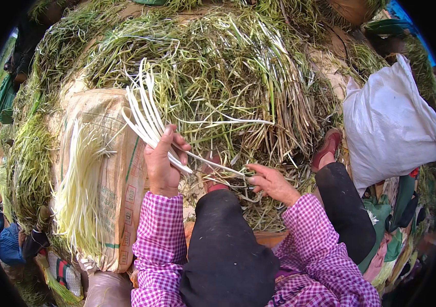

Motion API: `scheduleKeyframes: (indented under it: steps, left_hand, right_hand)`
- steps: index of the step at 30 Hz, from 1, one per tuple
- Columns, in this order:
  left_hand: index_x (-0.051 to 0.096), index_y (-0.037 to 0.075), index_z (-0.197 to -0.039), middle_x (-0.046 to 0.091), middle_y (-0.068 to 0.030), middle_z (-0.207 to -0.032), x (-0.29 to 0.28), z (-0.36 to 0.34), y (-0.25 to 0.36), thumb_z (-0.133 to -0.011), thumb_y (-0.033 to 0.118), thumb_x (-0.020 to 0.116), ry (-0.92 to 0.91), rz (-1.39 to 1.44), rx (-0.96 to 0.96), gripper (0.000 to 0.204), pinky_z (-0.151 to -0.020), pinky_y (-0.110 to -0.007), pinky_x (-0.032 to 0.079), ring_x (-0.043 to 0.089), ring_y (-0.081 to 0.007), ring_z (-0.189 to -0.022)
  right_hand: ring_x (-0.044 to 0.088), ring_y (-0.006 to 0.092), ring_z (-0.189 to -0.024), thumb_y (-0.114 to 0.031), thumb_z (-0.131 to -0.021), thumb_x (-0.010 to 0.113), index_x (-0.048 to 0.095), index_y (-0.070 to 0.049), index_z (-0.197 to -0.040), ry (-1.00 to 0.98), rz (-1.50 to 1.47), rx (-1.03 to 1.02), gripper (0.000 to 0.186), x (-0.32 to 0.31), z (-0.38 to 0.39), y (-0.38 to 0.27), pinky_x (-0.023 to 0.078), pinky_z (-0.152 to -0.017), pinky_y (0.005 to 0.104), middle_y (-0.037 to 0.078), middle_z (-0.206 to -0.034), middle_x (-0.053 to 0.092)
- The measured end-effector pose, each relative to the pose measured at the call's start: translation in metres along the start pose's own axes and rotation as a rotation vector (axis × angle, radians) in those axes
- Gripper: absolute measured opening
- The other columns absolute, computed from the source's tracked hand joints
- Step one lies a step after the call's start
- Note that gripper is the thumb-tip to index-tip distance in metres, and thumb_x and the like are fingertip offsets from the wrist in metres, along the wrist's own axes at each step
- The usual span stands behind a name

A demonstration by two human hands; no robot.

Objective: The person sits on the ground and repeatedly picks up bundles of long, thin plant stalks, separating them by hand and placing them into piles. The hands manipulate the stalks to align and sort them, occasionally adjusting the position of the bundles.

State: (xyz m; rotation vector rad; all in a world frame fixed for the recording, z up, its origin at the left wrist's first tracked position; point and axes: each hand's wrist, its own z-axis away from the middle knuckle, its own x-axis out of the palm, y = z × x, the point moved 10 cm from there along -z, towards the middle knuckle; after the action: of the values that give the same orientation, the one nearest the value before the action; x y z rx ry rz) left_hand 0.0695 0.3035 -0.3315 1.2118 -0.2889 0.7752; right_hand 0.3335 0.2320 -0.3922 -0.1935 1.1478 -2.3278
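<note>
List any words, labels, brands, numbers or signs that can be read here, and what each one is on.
Tan woven sack: orange-red boxed marks run down its side; I won't copy them out.
Same sack, upper face: faded green print, partly covered by pale stalks, too worn to read.
White sack: no text showing.
White stalks in the left hand: none.

I see my left hand [162, 165] gripping white stalks [149, 125], right hand [274, 184] at one long stalk's [213, 162] end; pale bundle [79, 194] along woven sack's [121, 148] left edge; green heap [207, 66] beyond.
</note>
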Motion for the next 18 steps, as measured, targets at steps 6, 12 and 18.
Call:
scheduleKeyframes:
  steps: [6, 12, 18]
  left_hand:
    - [0.056, -0.001, -0.105, 0.065, -0.0105, -0.079, 0.008, 0.023, -0.03, -0.089, 0.013, 0.065, 0.01, 0.071, -0.042, 0.023, -0.041, -0.023, 0.047, 0.065, -0.018, -0.065]
    - [0.058, 0.0, -0.097, 0.056, -0.0045, -0.061, 0.019, 0.049, -0.075, -0.09, 0.022, 0.065, -0.066, 0.031, -0.313, 0.024, -0.043, -0.024, 0.046, 0.059, -0.0168, -0.054]
    - [0.056, 0.001, -0.1, 0.055, -0.0029, -0.064, -0.004, 0.018, -0.044, -0.095, 0.022, 0.058, 0.035, 0.158, -0.108, 0.021, -0.061, -0.033, 0.054, 0.061, -0.0182, -0.068]
  right_hand:
    - [0.052, 0.0058, -0.055, -0.016, -0.095, 0.052, 0.061, -0.002, -0.09, 0.021, -0.315, -0.001, 0.018, 0.05, 0.003, -0.026, 0.044, -0.05, 0.0189, -0.001, -0.065, 0.056]
    - [0.054, 0.0097, -0.06, -0.025, -0.095, 0.056, 0.061, -0.001, -0.088, -0.227, -0.139, -0.269, 0.025, 0.047, -0.002, -0.068, 0.047, -0.054, 0.0226, 0.002, -0.068, 0.057]
    - [0.055, 0.0206, -0.081, -0.012, -0.084, 0.064, 0.06, -0.001, -0.102, 0.868, 0.59, -0.248, 0.021, -0.138, -0.026, -0.049, 0.047, -0.073, 0.0329, 0.01, -0.096, 0.053]
